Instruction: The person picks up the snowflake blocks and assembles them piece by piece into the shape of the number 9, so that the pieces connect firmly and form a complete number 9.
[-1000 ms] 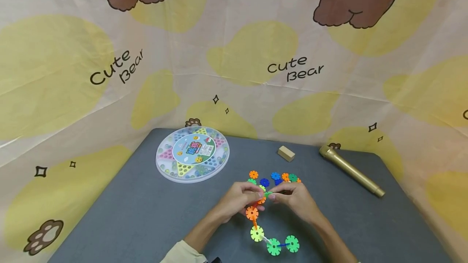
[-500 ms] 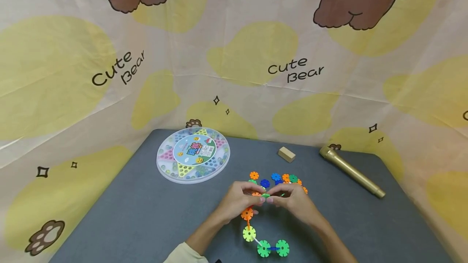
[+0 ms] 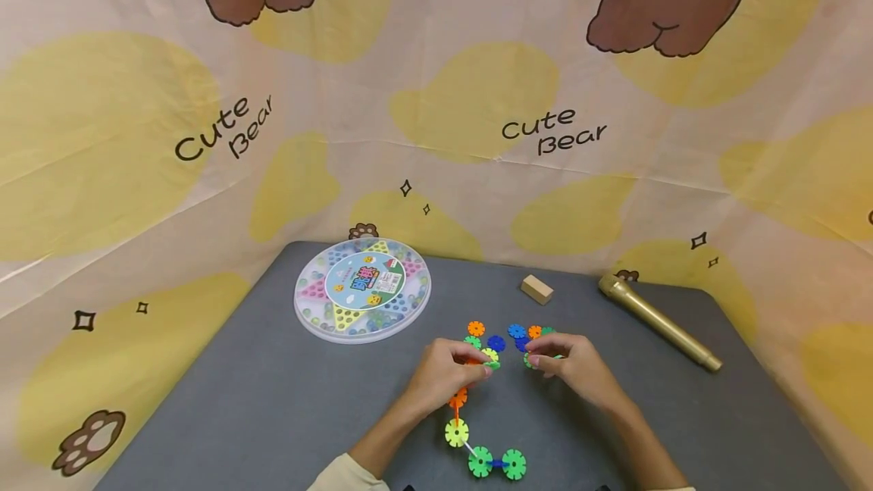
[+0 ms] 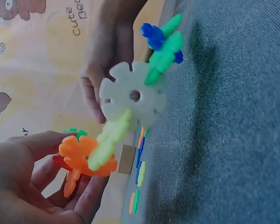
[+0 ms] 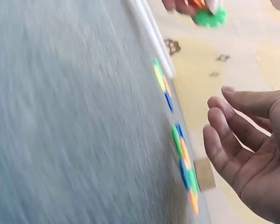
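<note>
My left hand (image 3: 443, 373) pinches a chain of interlocking snowflake discs near its upper end, where a green disc (image 3: 492, 364) sticks out at the fingertips. From there the chain hangs down through an orange disc (image 4: 74, 151), a yellow disc (image 3: 457, 433), a white disc (image 4: 116, 100) and a green disc (image 3: 480, 462). A blue disc (image 4: 151, 35) joins that one to a last green disc (image 3: 514, 464). My right hand (image 3: 580, 370), apart from the chain on its right, holds nothing; its fingers are loosely bent (image 5: 252, 149). The left fingers partly hide the chain's top.
Loose discs lie beyond the hands, among them an orange disc (image 3: 476, 329) and a blue disc (image 3: 517, 331). Behind them sits a wooden block (image 3: 536, 289). A round Chinese checkers set (image 3: 363, 290) lies at the back left, a gold microphone-shaped stick (image 3: 658, 320) at the right.
Both hands were together at the green disc at the chain's top. My right hand has let go and moved right. The chain's lower end has swung left.
</note>
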`<state>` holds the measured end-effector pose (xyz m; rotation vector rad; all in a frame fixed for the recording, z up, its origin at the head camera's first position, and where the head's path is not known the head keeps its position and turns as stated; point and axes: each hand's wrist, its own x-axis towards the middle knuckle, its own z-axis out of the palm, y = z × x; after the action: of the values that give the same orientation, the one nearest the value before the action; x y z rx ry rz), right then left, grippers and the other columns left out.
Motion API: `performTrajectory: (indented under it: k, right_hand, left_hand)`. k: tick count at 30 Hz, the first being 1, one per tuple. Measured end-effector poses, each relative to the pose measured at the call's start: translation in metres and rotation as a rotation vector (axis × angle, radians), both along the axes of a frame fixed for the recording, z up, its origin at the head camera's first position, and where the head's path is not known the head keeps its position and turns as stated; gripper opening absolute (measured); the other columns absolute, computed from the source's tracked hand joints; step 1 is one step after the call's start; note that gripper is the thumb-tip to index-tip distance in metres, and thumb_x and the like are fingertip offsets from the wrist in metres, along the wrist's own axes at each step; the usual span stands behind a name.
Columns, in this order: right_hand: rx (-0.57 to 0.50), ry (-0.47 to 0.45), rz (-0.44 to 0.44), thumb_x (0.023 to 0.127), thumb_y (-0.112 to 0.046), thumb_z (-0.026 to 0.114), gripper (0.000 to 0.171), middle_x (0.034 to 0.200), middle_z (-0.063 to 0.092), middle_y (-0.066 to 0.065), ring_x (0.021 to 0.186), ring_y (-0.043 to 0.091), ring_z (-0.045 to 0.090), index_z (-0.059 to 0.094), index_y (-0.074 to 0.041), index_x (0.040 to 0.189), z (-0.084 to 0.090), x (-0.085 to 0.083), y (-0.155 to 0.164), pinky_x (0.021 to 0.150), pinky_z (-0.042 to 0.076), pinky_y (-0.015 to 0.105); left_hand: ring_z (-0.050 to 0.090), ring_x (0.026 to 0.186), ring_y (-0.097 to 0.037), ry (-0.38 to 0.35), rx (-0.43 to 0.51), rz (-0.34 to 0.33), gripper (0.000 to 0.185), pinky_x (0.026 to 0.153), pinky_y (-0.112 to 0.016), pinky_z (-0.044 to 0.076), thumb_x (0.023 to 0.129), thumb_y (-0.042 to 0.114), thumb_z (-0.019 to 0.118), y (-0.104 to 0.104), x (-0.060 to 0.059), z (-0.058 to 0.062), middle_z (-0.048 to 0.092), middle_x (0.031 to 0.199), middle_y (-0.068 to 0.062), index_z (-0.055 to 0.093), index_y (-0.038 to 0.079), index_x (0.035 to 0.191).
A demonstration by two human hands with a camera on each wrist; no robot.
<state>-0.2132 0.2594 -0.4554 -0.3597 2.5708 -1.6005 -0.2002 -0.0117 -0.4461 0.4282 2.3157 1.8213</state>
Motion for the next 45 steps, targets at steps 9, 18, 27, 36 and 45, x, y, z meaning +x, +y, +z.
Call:
performTrajectory:
  k: [9, 18, 27, 36, 45]
  right_hand:
    - [0.044, -0.045, -0.109, 0.096, -0.005, 0.077, 0.036, 0.110, 0.075, 0.018, 0.091, 0.026, 0.074, 0.069, 0.005, 0.129, 0.000, -0.008, 0.037, 0.075, 0.063, 0.033]
    - [0.188, -0.041, -0.124, 0.090, -0.008, 0.084, 0.040, 0.115, 0.075, 0.017, 0.096, 0.023, 0.068, 0.071, 0.004, 0.126, -0.004, -0.016, 0.055, 0.074, 0.058, 0.025]
    - [0.279, 0.001, -0.071, 0.086, -0.006, 0.087, 0.036, 0.108, 0.073, 0.012, 0.092, 0.021, 0.064, 0.075, 0.002, 0.119, -0.007, -0.023, 0.059, 0.072, 0.056, 0.024]
    - [0.400, 0.019, -0.099, 0.083, -0.011, 0.091, 0.026, 0.092, 0.067, 0.004, 0.083, 0.019, 0.056, 0.079, -0.002, 0.104, -0.006, -0.023, 0.054, 0.067, 0.048, 0.027]
    - [0.347, -0.034, -0.140, 0.081, -0.004, 0.090, 0.030, 0.086, 0.063, 0.005, 0.075, 0.019, 0.056, 0.070, -0.002, 0.103, -0.006, -0.018, 0.054, 0.059, 0.047, 0.027]
  left_hand:
    - [0.061, 0.061, -0.015, -0.032, 0.010, -0.013, 0.007, 0.056, -0.022, 0.049, 0.089, 0.012, 0.082, -0.003, 0.000, 0.000, 0.073, 0.073, -0.011, 0.085, 0.011, 0.095]
    - [0.069, 0.062, -0.016, -0.071, 0.041, -0.009, 0.010, 0.059, -0.022, 0.055, 0.090, 0.009, 0.081, -0.004, -0.001, -0.001, 0.078, 0.082, -0.008, 0.084, 0.007, 0.100]
    - [0.072, 0.064, -0.014, -0.122, 0.113, -0.010, 0.019, 0.065, -0.028, 0.062, 0.092, 0.010, 0.080, -0.005, -0.003, -0.004, 0.078, 0.091, -0.007, 0.082, 0.003, 0.109]
    - [0.076, 0.067, -0.020, -0.126, 0.109, -0.004, 0.019, 0.069, -0.031, 0.064, 0.094, 0.010, 0.079, -0.004, -0.004, -0.004, 0.077, 0.092, -0.006, 0.081, 0.003, 0.111]
    - [0.076, 0.069, -0.022, -0.141, 0.144, -0.001, 0.021, 0.067, -0.033, 0.064, 0.093, 0.009, 0.079, -0.005, -0.001, -0.002, 0.078, 0.096, -0.010, 0.080, 0.000, 0.112]
